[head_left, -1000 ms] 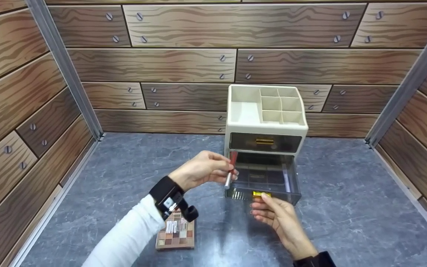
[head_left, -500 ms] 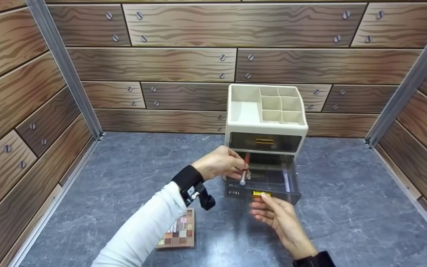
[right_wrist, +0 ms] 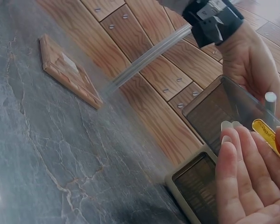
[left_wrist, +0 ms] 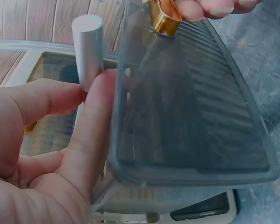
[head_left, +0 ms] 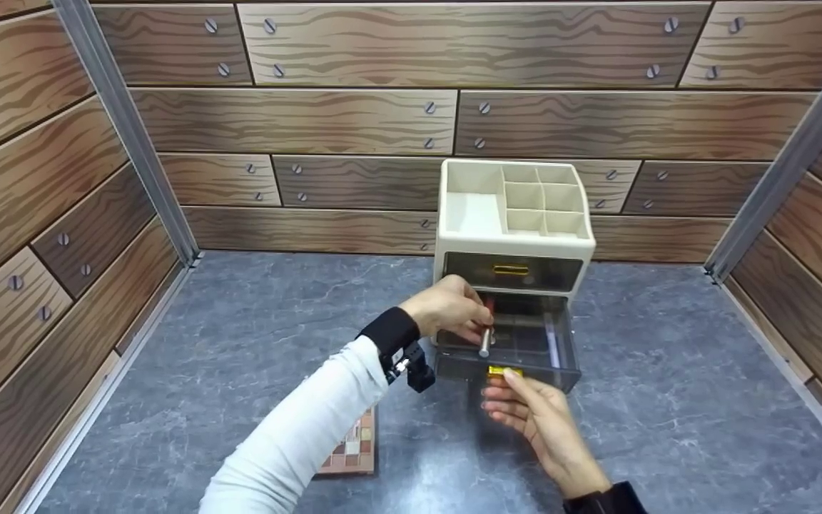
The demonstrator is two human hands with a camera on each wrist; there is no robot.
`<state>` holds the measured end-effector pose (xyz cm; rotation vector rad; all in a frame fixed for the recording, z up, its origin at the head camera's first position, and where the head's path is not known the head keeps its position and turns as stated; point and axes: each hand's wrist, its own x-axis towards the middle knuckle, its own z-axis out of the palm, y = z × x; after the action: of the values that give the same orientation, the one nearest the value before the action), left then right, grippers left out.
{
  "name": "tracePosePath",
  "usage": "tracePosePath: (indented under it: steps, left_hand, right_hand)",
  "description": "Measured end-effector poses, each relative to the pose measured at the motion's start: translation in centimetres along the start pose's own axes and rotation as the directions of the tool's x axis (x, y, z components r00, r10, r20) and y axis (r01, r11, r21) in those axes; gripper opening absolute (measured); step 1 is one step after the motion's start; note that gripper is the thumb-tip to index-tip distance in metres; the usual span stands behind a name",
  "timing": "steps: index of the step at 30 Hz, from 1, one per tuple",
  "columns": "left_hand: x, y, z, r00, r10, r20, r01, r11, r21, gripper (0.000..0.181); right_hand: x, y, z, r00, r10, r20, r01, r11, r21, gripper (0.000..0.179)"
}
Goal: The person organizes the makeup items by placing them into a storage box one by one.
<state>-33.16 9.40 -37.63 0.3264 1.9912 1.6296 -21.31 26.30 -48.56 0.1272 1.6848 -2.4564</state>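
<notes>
My left hand (head_left: 454, 310) pinches a slim lip gloss tube (head_left: 485, 343), red at the far end with a silver end toward me. Hand and tube are over the left and middle of a pulled-out smoky clear drawer (head_left: 454, 365). In the left wrist view the silver end (left_wrist: 87, 51) stands up between thumb and finger, close beside the drawer wall. My right hand (head_left: 550, 432) pinches the drawer's gold handle (head_left: 502, 371) with the thumb on top. In the right wrist view its other fingers (right_wrist: 252, 172) extend below the handle.
The drawer belongs to a cream organizer (head_left: 514, 246) against the back wall, with open compartments on top and a closed upper drawer (head_left: 475, 268). An eyeshadow palette (head_left: 357, 450) lies at the front, partly hidden by my left sleeve (head_left: 304, 421). Wood-patterned walls enclose the grey marbled surface.
My left hand has moved right with the lip gloss tube, from the drawer's left edge to over its inside. The right hand has stayed on the handle, and the drawer has not moved.
</notes>
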Motion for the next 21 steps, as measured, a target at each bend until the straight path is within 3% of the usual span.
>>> tracePosePath:
  steps: [5, 11, 21]
  left_hand:
    - [0.27, 0.13, 0.61, 1.000, 0.023, -0.017, -0.022, 0.999, 0.031, 0.018]
    - [0.25, 0.18, 0.72, 0.999, 0.015, -0.032, -0.014, 1.000, 0.017, 0.002]
    - [-0.16, -0.06, 0.42, 0.998, 0.061, -0.028, -0.060, 0.998, 0.029, 0.011]
  right_hand:
    - [-0.03, 0.16, 0.08, 1.000, -0.018, -0.010, 0.018, 1.000, -0.015, 0.026]
    - [0.06, 0.16, 0.26, 1.000, -0.006, -0.013, 0.006, 1.000, -0.010, 0.026]
    - [0.04, 0.14, 0.06, 1.000, -0.007, -0.023, 0.007, 1.000, -0.020, 0.025]
